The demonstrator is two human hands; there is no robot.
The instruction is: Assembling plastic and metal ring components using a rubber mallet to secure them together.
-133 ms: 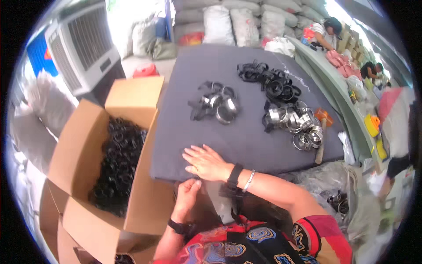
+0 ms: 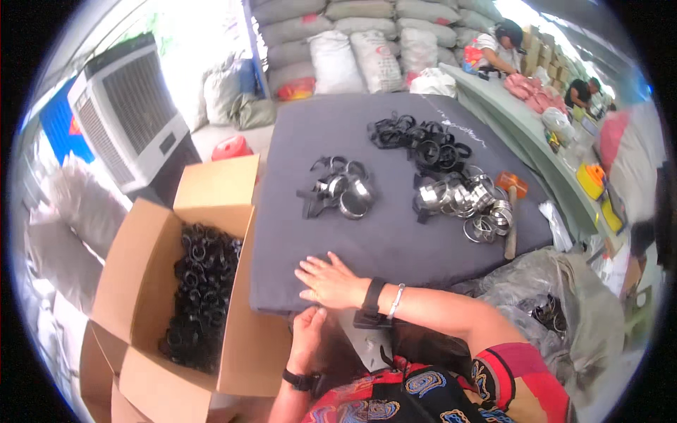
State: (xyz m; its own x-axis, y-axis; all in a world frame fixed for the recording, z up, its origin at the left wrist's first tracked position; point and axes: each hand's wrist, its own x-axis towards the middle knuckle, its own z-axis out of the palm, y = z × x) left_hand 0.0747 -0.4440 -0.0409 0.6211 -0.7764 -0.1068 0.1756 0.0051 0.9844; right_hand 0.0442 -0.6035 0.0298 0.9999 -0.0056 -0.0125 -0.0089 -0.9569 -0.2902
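My right hand [image 2: 333, 282] lies flat on the grey cloth [image 2: 296, 247] covering the table, near its front edge, fingers spread and nothing held. Just below it, my left hand [image 2: 308, 330] is closed in a pinch at the cloth's front edge; its fingertips partly hide what is between them. Beyond my hands is a small heap of metal ring clamps [image 2: 345, 190] with black parts. To the right lies a bigger pile of shiny metal rings [image 2: 465, 197], with black rings [image 2: 427, 144] behind it. A mallet [image 2: 512, 218] with an orange head rests beside the metal rings.
An open cardboard box [image 2: 236, 310] full of black rings [image 2: 204, 289] stands left of the table. A grey plastic sack [image 2: 515, 289] is at the right. Behind are an air cooler [image 2: 134, 106] and stacked sacks [image 2: 342, 60]. Two people work along a bench [image 2: 493, 99] at right.
The view has tilted, so the table and box sit lower in the picture. Both hands keep about the same place at the table's front edge.
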